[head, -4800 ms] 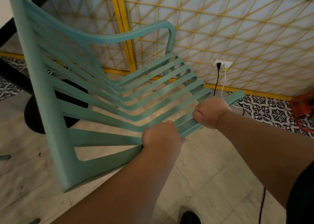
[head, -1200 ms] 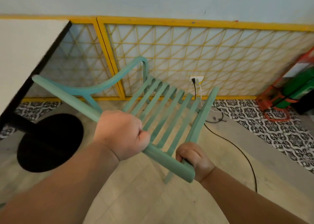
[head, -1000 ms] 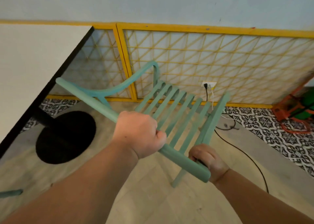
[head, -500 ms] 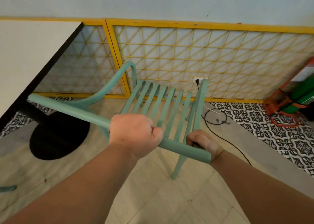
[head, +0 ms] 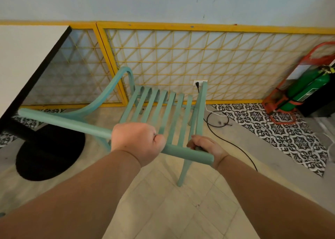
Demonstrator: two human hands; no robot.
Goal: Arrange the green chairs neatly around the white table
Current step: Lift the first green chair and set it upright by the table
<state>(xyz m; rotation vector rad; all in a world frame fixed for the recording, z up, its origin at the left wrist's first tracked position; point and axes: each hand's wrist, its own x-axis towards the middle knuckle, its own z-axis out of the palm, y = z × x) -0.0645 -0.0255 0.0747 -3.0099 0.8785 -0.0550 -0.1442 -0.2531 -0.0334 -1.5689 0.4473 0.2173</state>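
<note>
- Beige floor tiles underfoot, and a yellow lattice fence runs along the wall beyond both hands.
- Left hand is a full fist, knuckles up, wrapped round the top rail of the green chair.
- Right hand sits just to its right and a touch lower, fingers curled round the chair's side bar where it meets the rail's end.
- Both hands are clamped on the chair, gripping nothing else.
- Slatted seat stretches away from the hands toward the fence; one leg points down below the right hand.
- White table stands off to the left of the left hand, its round black base under the rail's far end.
- Out to the right of the right hand, a black cable crosses the floor, and further off there's a green cylinder.
</note>
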